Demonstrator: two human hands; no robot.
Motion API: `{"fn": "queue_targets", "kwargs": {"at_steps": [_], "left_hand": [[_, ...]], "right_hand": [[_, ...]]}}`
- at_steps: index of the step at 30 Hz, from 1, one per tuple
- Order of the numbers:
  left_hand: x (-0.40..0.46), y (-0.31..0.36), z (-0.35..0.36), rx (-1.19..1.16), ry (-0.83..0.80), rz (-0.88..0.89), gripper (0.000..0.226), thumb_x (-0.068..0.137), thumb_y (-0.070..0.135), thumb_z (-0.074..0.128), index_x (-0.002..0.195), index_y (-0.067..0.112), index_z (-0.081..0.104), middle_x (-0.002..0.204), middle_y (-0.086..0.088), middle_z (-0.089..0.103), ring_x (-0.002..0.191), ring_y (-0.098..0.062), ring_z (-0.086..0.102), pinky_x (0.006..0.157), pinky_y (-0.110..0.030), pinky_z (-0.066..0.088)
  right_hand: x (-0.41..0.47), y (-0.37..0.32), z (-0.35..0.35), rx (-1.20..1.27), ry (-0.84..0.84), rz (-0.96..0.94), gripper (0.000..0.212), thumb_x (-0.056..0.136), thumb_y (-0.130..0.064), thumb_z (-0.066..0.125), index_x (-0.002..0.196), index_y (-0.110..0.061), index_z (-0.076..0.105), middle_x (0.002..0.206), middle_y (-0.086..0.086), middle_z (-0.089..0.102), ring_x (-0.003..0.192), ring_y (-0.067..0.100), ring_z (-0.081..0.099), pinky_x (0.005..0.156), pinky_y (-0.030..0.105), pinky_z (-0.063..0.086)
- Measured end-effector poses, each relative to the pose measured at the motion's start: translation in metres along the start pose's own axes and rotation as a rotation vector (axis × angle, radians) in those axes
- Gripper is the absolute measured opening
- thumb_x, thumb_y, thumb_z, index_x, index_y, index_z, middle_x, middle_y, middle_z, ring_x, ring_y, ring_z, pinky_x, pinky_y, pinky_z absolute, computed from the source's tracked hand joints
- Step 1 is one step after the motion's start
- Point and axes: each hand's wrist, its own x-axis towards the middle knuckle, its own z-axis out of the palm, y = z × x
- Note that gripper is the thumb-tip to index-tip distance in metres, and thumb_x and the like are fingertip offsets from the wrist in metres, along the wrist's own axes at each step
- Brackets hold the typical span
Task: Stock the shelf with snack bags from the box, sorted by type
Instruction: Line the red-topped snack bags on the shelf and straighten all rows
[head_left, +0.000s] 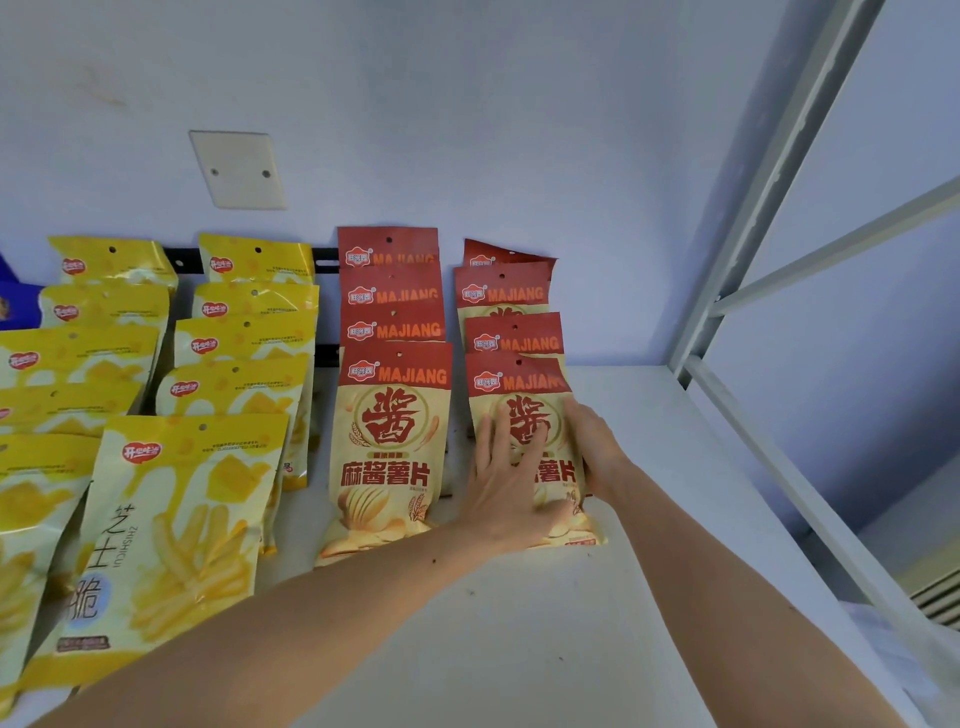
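Observation:
Red-and-cream Majiang snack bags stand in two rows on the white shelf (649, 597). The front bag of the right row (524, 384) is between both hands. My left hand (506, 480) lies flat on its face with fingers spread. My right hand (597, 447) grips its right edge. The left Majiang row's front bag (389, 447) stands free beside it. Yellow cheese-stick bags (176, 519) fill several rows further left. The box is out of view.
A blue bag (15, 306) peeks in at the far left edge. The shelf's grey metal upright (769, 171) and cross rails stand at the right. A cream wall plate (239, 169) is on the wall behind. Bare shelf surface lies right of the Majiang rows.

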Motion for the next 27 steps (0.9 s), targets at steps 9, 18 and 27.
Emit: {"fn": "queue_targets", "kwargs": {"at_steps": [9, 18, 27], "left_hand": [[-0.004, 0.000, 0.005, 0.031, 0.008, 0.018, 0.087, 0.092, 0.059, 0.041, 0.151, 0.034, -0.017, 0.148, -0.003, -0.045, 0.133, -0.026, -0.047, 0.110, -0.049, -0.022], [0.001, 0.000, 0.004, 0.072, 0.039, 0.029, 0.088, 0.091, 0.067, 0.032, 0.148, 0.032, -0.025, 0.147, -0.002, -0.047, 0.130, -0.020, -0.050, 0.109, -0.048, -0.027], [0.027, 0.011, -0.003, 0.230, 0.134, 0.169, 0.089, 0.089, 0.071, 0.029, 0.153, 0.024, -0.010, 0.154, -0.001, -0.036, 0.138, -0.017, -0.040, 0.117, -0.049, -0.015]], "right_hand": [[-0.012, 0.003, -0.003, 0.008, -0.024, -0.021, 0.039, 0.100, -0.032, 0.034, 0.114, -0.009, 0.062, 0.101, 0.015, 0.074, 0.090, 0.032, 0.072, 0.081, 0.046, 0.059], [-0.008, -0.003, -0.006, -0.043, -0.014, -0.079, 0.043, 0.102, -0.039, 0.034, 0.110, -0.010, 0.064, 0.096, 0.010, 0.076, 0.087, 0.027, 0.074, 0.068, 0.034, 0.059], [0.043, -0.052, -0.016, -0.147, 0.098, -0.150, 0.042, 0.101, -0.047, 0.036, 0.123, -0.013, 0.050, 0.128, 0.001, 0.053, 0.116, 0.018, 0.049, 0.100, 0.036, 0.036]]}}
